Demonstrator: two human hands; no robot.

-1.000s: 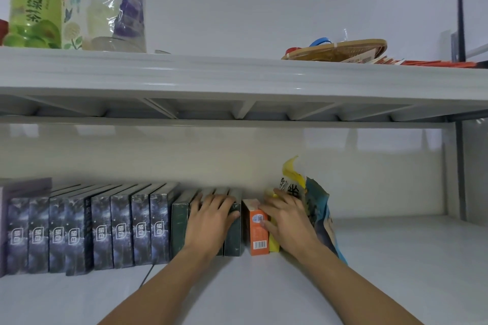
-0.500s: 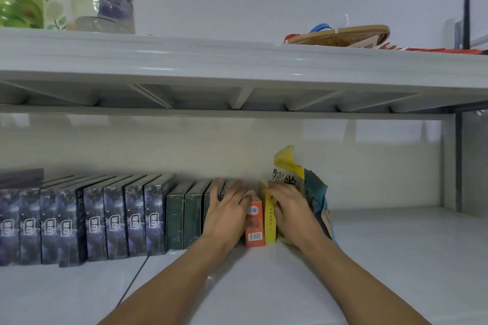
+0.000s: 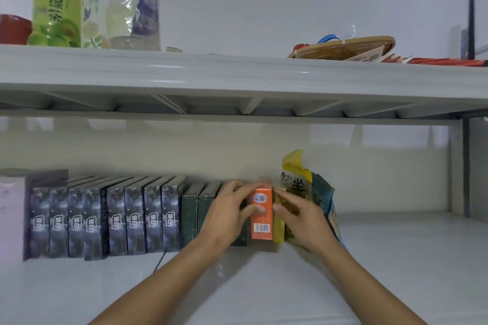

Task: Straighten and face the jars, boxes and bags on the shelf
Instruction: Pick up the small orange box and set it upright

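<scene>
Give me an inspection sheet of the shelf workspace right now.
Surface: white lower shelf, bare right of the bags.
Job's things: dark blue boxes and dark green boxes upright in a row; orange box and yellow box upright beside them; snack bags leaning at the row's right end.
Clutter: nothing seen on the lower shelf.
Hands: left hand and right hand pinch the orange box between them.
Cables: thin dark cable under the boxes.
Surroundings: upper shelf holds green tea bottle, woven tray.
</scene>
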